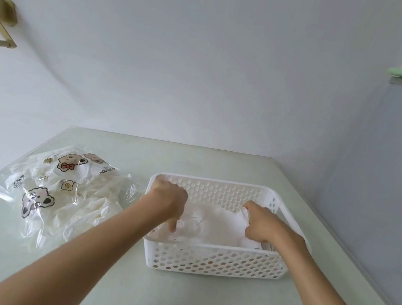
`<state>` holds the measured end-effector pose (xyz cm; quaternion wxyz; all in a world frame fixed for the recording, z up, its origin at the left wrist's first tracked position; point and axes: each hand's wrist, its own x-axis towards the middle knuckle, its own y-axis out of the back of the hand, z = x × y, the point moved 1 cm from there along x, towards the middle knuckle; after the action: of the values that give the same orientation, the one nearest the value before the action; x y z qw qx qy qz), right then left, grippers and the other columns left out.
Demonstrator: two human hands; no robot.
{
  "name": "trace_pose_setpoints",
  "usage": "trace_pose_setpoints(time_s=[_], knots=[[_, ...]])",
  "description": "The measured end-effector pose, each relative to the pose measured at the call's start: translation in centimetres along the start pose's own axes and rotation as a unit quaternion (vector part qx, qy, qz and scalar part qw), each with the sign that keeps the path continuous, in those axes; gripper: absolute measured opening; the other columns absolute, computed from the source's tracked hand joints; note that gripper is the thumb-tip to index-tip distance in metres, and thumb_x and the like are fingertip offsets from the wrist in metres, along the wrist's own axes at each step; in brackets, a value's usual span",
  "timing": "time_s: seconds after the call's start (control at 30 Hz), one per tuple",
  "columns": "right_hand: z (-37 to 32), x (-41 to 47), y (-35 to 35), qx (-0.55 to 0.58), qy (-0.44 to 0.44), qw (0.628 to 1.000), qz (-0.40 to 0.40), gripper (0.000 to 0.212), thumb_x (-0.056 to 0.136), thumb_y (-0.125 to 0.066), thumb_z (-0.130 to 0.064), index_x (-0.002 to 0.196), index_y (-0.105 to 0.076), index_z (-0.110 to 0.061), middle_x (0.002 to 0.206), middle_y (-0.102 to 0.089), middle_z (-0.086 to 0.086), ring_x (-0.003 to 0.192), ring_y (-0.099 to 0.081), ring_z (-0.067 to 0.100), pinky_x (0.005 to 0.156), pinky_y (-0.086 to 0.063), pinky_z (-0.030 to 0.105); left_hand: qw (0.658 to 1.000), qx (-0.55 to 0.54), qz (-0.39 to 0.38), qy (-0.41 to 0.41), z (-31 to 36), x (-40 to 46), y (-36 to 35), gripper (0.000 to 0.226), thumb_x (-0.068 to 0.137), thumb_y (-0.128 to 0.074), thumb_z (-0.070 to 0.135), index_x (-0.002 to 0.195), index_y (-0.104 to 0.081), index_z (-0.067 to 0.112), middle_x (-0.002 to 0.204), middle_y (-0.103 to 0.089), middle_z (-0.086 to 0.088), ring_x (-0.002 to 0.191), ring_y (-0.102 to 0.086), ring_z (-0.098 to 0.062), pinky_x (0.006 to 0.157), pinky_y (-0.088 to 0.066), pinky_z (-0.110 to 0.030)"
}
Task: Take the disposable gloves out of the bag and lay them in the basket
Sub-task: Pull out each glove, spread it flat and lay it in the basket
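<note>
Bag (62, 191) left on the surface (94, 288), more gloves inside. In basket (214, 260): left hand (169, 201) curled onto gloves (215, 220); right hand (265, 227) pinching their edge. Best flattened gently, below the rim.

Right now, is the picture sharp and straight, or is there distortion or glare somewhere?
Head view: wide-angle bending curves the table edges; light is soft, shadows faint; the clear bag shows glare on its creases; white gloves blend into the white basket; both hands, left and right, look slightly soft.
</note>
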<state>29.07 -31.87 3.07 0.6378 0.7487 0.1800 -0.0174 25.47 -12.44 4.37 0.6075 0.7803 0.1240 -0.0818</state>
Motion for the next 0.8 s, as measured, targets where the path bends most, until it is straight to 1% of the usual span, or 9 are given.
trace_pose_setpoints(time_s=[0.1, 0.23, 0.3, 0.4, 0.5, 0.57, 0.63, 0.73, 0.8], knots=[[0.3, -1.1, 1.5, -0.005, 0.014, 0.998, 0.065, 0.063, 0.089, -0.039, 0.002, 0.146, -0.024, -0.019, 0.123, -0.053, 0.012, 0.092, -0.053, 0.025, 0.068, -0.039, 0.03, 1.0, 0.03, 0.001, -0.007, 0.2, 0.0, -0.2, 0.052, 0.079, -0.075, 0.027, 0.124, -0.054, 0.014, 0.123, -0.062, -0.003, 0.116, -0.057, -0.022, 0.097, -0.038, -0.029], [0.4, -2.0, 1.8, -0.077, -0.007, 0.993, 0.088, 0.064, 0.088, -0.04, 0.004, 0.147, -0.021, -0.012, 0.128, -0.051, 0.013, 0.097, -0.053, 0.027, 0.065, -0.035, 0.028, 0.996, 0.03, 0.087, -0.012, 0.0, -0.1, 0.4, 0.036, 0.087, -0.064, 0.015, 0.122, -0.056, 0.017, 0.123, -0.06, -0.003, 0.115, -0.057, -0.024, 0.097, -0.046, -0.033], [0.1, -2.1, 1.2, -0.111, -0.009, 0.991, 0.075, 0.066, 0.088, -0.044, 0.003, 0.148, -0.018, -0.01, 0.131, -0.049, 0.013, 0.111, -0.053, 0.029, 0.07, -0.035, 0.029, 0.993, 0.043, 0.108, -0.02, 0.2, -0.2, 0.5, 0.033, 0.088, -0.061, 0.012, 0.121, -0.057, 0.016, 0.12, -0.06, -0.003, 0.113, -0.058, -0.025, 0.095, -0.048, -0.035], [0.0, -2.3, 1.3, -0.089, 0.009, 0.989, 0.117, 0.06, 0.085, -0.051, 0.003, 0.139, -0.031, -0.013, 0.129, -0.043, 0.009, 0.107, -0.053, 0.027, 0.071, -0.035, 0.029, 0.988, -0.007, 0.146, -0.056, 0.2, -0.5, 0.7, 0.03, 0.085, -0.068, 0.02, 0.114, -0.06, 0.021, 0.114, -0.064, 0.002, 0.107, -0.06, -0.023, 0.092, -0.049, -0.036], [0.3, -1.7, 1.4, -0.024, 0.036, 0.996, 0.074, 0.056, 0.082, -0.062, -0.001, 0.129, -0.042, -0.022, 0.129, -0.042, 0.004, 0.099, -0.05, 0.023, 0.072, -0.038, 0.029, 0.982, -0.094, 0.071, -0.146, 0.4, -0.5, 0.3, 0.046, 0.078, -0.072, 0.047, 0.117, -0.056, 0.027, 0.117, -0.063, 0.007, 0.11, -0.057, -0.017, 0.094, -0.044, -0.034], [0.4, -1.1, 0.7, -0.018, 0.032, 0.999, -0.008, 0.064, 0.081, -0.064, -0.003, 0.135, -0.04, -0.028, 0.136, -0.038, 0.002, 0.109, -0.052, 0.023, 0.078, -0.044, 0.03, 0.984, -0.083, -0.005, -0.159, 1.0, -0.3, -0.7, 0.054, 0.08, -0.072, 0.046, 0.126, -0.05, 0.028, 0.124, -0.06, 0.005, 0.115, -0.054, -0.019, 0.095, -0.041, -0.034], [0.7, -0.6, 0.1, -0.039, 0.015, 0.997, -0.065, 0.064, 0.085, -0.056, -0.002, 0.138, -0.039, -0.031, 0.144, -0.034, 0.002, 0.113, -0.053, 0.023, 0.083, -0.048, 0.03, 0.983, -0.096, -0.041, -0.154, 1.3, 0.0, -1.4, 0.054, 0.083, -0.071, 0.038, 0.131, -0.047, 0.028, 0.13, -0.056, 0.002, 0.118, -0.052, -0.021, 0.097, -0.04, -0.033], [1.2, -0.7, 0.5, 0.004, 0.006, 0.998, -0.067, 0.06, 0.083, -0.064, -0.006, 0.134, -0.045, -0.032, 0.143, -0.04, 0.003, 0.106, -0.058, 0.022, 0.084, -0.054, 0.031, 0.974, -0.156, -0.04, -0.158, 0.4, -0.9, -0.9, 0.056, 0.083, -0.071, 0.037, 0.133, -0.048, 0.027, 0.132, -0.055, 0.006, 0.119, -0.052, -0.018, 0.1, -0.041, -0.032], [0.7, -1.2, 1.5, 0.033, 0.029, 0.999, -0.017, 0.06, 0.08, -0.072, -0.01, 0.132, -0.049, -0.028, 0.138, -0.044, 0.002, 0.101, -0.055, 0.019, 0.076, -0.049, 0.028, 0.964, -0.216, 0.017, -0.154, -1.4, -2.8, 0.2, 0.052, 0.082, -0.073, 0.033, 0.13, -0.052, 0.029, 0.129, -0.057, 0.011, 0.113, -0.056, -0.012, 0.098, -0.044, -0.031]])
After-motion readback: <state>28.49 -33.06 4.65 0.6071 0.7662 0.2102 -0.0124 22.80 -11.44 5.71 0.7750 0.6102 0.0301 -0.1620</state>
